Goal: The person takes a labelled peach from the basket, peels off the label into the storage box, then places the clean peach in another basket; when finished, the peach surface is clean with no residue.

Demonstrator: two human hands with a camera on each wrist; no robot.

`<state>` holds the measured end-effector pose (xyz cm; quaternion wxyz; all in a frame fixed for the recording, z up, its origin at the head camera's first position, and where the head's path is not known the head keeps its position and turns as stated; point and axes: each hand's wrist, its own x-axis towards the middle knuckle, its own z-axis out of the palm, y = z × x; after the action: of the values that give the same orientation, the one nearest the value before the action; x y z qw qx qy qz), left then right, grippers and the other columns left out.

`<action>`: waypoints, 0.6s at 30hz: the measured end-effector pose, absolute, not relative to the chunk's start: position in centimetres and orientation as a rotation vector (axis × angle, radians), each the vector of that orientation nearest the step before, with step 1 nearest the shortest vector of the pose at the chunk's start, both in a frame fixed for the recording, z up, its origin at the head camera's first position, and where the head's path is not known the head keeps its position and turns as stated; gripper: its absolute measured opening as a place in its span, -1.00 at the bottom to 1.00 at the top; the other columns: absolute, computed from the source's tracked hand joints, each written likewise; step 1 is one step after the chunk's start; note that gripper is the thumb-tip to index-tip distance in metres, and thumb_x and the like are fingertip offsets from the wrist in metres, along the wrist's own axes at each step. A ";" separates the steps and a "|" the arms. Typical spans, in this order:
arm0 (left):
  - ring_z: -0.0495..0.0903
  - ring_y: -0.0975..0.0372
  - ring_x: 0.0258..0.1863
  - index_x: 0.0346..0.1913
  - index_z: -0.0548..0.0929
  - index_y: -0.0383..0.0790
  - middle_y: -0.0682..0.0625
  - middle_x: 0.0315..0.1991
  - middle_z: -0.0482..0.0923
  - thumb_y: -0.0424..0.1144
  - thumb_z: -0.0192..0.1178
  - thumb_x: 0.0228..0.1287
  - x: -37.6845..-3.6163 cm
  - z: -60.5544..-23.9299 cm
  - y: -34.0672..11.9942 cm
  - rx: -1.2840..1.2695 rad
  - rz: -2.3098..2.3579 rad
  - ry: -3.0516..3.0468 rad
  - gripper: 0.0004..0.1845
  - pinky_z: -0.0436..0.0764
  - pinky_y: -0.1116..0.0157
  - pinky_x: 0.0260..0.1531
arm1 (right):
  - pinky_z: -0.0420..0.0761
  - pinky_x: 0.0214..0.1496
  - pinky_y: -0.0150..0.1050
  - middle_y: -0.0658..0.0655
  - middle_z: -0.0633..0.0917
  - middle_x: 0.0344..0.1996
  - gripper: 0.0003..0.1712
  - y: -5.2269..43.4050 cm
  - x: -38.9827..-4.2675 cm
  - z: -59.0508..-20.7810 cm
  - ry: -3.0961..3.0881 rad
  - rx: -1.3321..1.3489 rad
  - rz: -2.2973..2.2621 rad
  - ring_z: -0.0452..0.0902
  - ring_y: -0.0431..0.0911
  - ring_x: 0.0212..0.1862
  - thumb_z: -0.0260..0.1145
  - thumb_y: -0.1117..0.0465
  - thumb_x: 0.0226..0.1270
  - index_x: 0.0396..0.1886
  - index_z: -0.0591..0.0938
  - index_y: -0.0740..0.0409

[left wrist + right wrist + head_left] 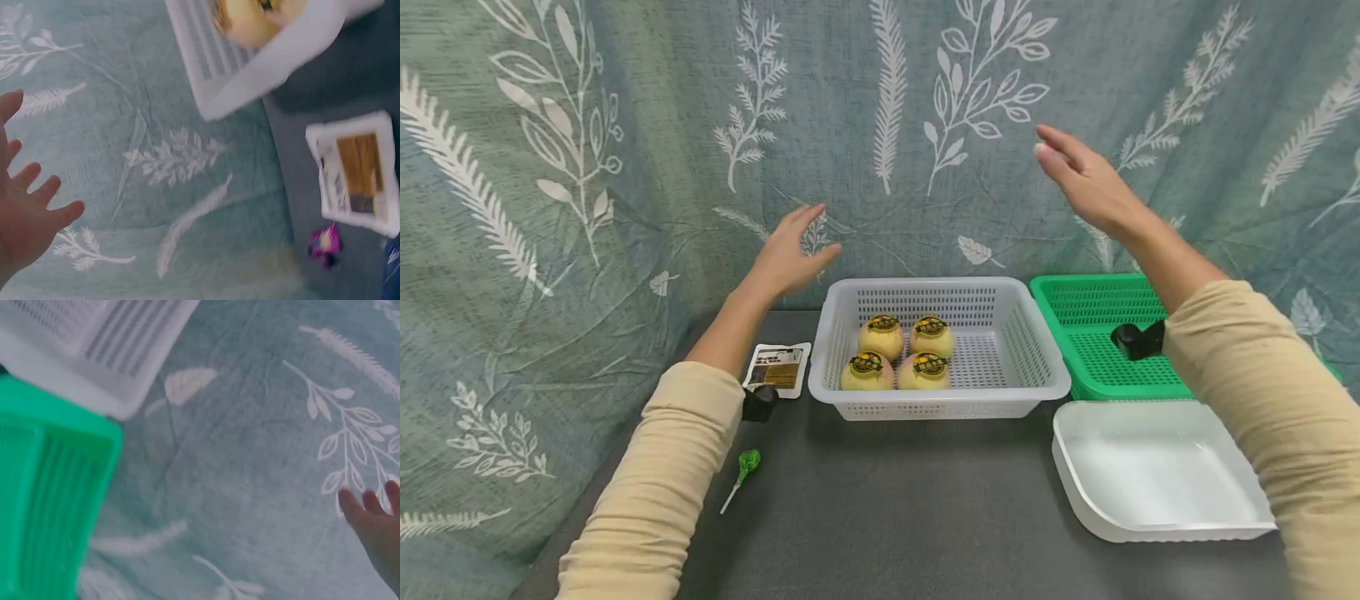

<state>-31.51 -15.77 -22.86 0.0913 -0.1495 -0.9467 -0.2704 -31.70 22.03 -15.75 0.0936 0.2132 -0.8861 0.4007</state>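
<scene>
Both hands are raised in front of the curtain, holding nothing. My left hand point(790, 254), fingers spread, is above the back left of the white slotted basket point(936, 408); the left wrist view shows its fingers apart. My right hand point(1090, 183) is higher, up and to the left of the green basket point(1108, 390), with fingers extended. In the white basket several round yellow fruits point(880, 337) with black-and-gold labels sit grouped on the left side. Neither hand touches any basket or fruit.
Left of the white basket lies a flat white-and-brown snack packet point(781, 369). Nearer is a green-wrapped lollipop point(748, 463). A small magenta object point(325, 245) shows in the left wrist view. At front right stands a white tray point(1165, 467). A patterned curtain point(662, 167) hangs behind.
</scene>
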 end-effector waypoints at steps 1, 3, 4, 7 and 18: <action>-0.09 -0.12 0.42 0.51 -0.01 -0.18 -0.21 0.49 -0.14 -0.03 0.04 0.42 -31.2 -23.2 -16.0 -0.450 -0.871 -2.796 -0.26 0.03 -0.18 0.28 | 0.07 0.36 0.14 0.10 -0.01 0.49 -0.29 22.5 -31.4 -16.2 -2.599 0.618 1.323 -0.12 0.05 0.46 -0.19 -0.21 0.50 0.53 0.01 -0.10; -0.01 -0.14 0.40 0.50 0.02 -0.22 -0.24 0.47 -0.09 -0.05 0.04 0.43 -30.6 -24.1 -16.5 -0.453 -0.969 -2.771 -0.28 0.10 -0.16 0.26 | 0.24 0.31 0.06 0.14 0.03 0.47 -0.28 23.2 -30.8 -17.3 -2.495 0.610 1.638 -0.06 0.07 0.44 -0.18 -0.22 0.49 0.53 0.03 -0.07; 0.02 -0.15 0.38 0.49 0.03 -0.24 -0.25 0.46 -0.06 -0.06 0.04 0.43 -30.3 -24.6 -16.8 -0.453 -1.008 -2.769 -0.29 0.13 -0.16 0.25 | 0.34 0.27 0.00 0.17 0.04 0.46 -0.27 23.5 -30.5 -18.0 -2.436 0.608 1.788 -0.05 0.09 0.44 -0.16 -0.22 0.49 0.52 0.04 -0.04; 0.09 -0.20 0.34 0.49 0.04 -0.26 -0.27 0.45 -0.05 -0.08 0.03 0.44 -29.4 -26.5 -17.6 -0.430 -1.116 -2.793 -0.31 0.22 -0.17 0.18 | 0.51 0.11 -0.14 0.22 -0.01 0.45 -0.22 24.3 -29.9 -20.3 -2.271 0.568 2.187 -0.13 0.14 0.45 -0.12 -0.22 0.46 0.53 -0.01 -0.02; 0.11 -0.20 0.34 0.47 0.11 -0.27 -0.35 0.44 -0.08 -0.16 0.00 0.48 -25.9 -34.4 -18.3 -0.189 -1.849 -2.677 -0.39 0.33 -0.14 0.15 | 0.38 0.24 -0.01 0.28 -0.24 0.48 -0.14 23.7 -29.2 -29.7 -2.119 0.377 2.830 -0.28 0.18 0.46 -0.17 -0.21 0.50 0.53 -0.28 0.05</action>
<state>-25.90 -18.34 -34.43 -0.0587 -0.0580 -0.8200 -0.5664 -29.21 23.70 -29.68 -0.2056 0.1038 -0.5832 0.7790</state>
